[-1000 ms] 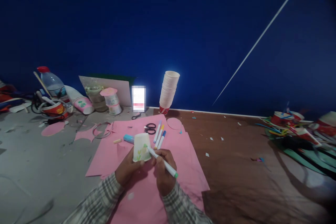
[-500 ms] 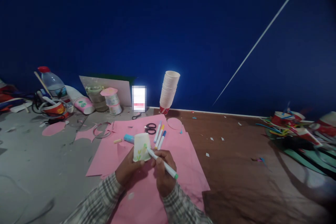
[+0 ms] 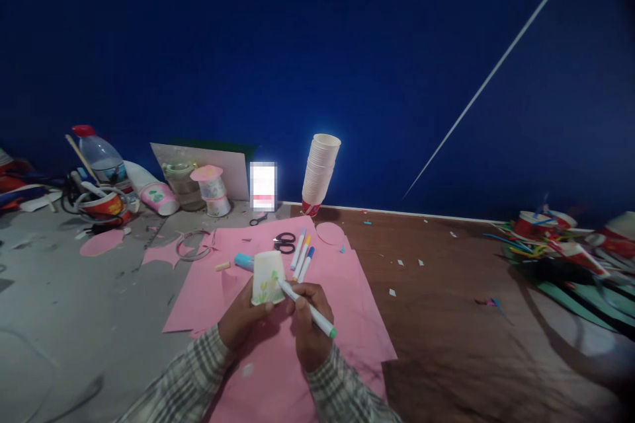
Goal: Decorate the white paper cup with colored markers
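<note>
A white paper cup, upside down with green and yellow plant drawings on its side, is held by my left hand near its rim. My right hand grips a white marker with a green end, its tip against the cup's side by the green drawing. Pink paper sheets lie under both hands. Just behind the cup rest a blue tube, black-handled scissors and several markers with purple, yellow and blue ends.
A tall leaning stack of paper cups stands by the blue wall. To the left are a decorated double cup, a glass jug, a plastic bottle and a tape ring. Cups and coloured strips crowd the far right.
The green leaf drawing beside the marker tip looks slightly fuller. Both hands and the cup stay in nearly the same place.
</note>
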A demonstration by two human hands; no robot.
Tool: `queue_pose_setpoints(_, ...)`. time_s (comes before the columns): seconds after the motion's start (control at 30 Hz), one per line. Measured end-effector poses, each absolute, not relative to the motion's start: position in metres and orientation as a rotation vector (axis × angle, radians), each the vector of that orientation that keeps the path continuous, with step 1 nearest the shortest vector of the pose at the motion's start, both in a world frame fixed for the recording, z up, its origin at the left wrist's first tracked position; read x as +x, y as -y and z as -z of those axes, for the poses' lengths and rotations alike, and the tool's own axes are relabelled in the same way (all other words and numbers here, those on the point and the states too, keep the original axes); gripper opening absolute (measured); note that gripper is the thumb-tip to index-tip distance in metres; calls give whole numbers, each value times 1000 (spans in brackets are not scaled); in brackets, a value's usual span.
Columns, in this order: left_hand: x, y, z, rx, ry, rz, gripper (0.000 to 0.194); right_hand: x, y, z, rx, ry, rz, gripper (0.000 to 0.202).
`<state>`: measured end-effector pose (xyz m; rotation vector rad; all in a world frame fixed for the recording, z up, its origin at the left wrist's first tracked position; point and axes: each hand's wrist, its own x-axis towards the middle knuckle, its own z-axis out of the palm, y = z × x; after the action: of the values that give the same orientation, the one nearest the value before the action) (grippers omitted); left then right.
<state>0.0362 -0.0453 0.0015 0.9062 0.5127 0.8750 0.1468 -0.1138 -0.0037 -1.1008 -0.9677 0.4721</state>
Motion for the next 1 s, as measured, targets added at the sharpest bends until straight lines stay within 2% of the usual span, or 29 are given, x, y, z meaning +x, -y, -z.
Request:
queue_pose_setpoints(0.73, 36, 44, 1, 939, -516, -869, 43, 147, 114, 2, -1092, 955, -471, 14)
queue_pose_setpoints(1.0, 35, 44, 8, 881, -542, -874, 40, 144, 117, 12, -1095, 1077, -336, 18)
